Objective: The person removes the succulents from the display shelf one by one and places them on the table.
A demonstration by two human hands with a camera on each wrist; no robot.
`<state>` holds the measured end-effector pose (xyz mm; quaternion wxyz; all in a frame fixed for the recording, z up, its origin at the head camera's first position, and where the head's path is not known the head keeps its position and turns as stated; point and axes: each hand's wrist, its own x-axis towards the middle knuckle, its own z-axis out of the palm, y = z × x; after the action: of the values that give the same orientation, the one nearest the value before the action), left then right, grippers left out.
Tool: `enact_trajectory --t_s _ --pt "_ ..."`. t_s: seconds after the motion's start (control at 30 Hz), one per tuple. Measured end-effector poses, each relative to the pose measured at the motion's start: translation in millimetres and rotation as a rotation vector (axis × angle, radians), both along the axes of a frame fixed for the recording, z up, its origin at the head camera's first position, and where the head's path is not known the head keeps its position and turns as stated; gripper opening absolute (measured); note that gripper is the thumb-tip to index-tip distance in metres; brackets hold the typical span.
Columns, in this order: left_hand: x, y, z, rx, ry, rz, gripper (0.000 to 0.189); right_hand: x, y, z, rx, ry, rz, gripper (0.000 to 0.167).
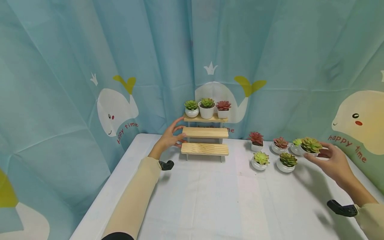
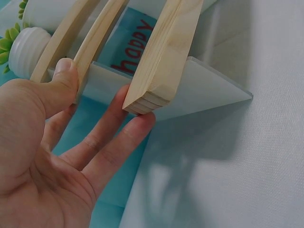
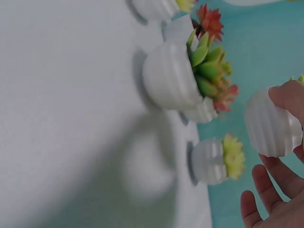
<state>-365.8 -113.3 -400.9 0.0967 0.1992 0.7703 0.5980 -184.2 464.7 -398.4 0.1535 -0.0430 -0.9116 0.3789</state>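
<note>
My left hand [image 1: 168, 139] grips the left side of a three-tier wooden display stand [image 1: 205, 132]. In the left wrist view its thumb lies on the end of the middle board [image 2: 90, 45], while two fingertips touch the end of the lowest board [image 2: 159, 71]. Three potted succulents, two green ones and a red one [image 1: 223, 108], stand on the top tier. At the right, my right hand [image 1: 336, 163] holds a potted succulent [image 1: 311, 145] with green, reddish-tipped leaves above the table. The right wrist view shows thumb and fingers around its white pot [image 3: 268, 126].
Several more potted succulents stand on the white table [image 1: 210, 200] right of the stand, among them a red one [image 1: 256, 139], a light green one [image 1: 260, 160] and a dark green one [image 1: 287, 161]. A blue whale-print curtain [image 1: 168, 50] hangs behind and beside the table.
</note>
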Motion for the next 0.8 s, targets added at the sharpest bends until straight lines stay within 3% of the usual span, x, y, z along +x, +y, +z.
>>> enact_trajectory --t_s 0.17,0.43,0.8 --pt "0.3 0.2 0.8 0.003 -0.005 0.01 0.077 1.5 6.8 -13.5 -0.04 0.024 -0.011 0.063" --pt "-0.5 1.0 -0.7 -0.001 -0.007 0.021 0.077 3.9 13.7 -31.3 -0.004 -0.139 -0.057 0.086" --pt "0.4 2.0 0.0 -0.007 -0.009 0.025 0.078 3.7 21.4 -46.7 0.019 -0.239 -0.112 0.094"
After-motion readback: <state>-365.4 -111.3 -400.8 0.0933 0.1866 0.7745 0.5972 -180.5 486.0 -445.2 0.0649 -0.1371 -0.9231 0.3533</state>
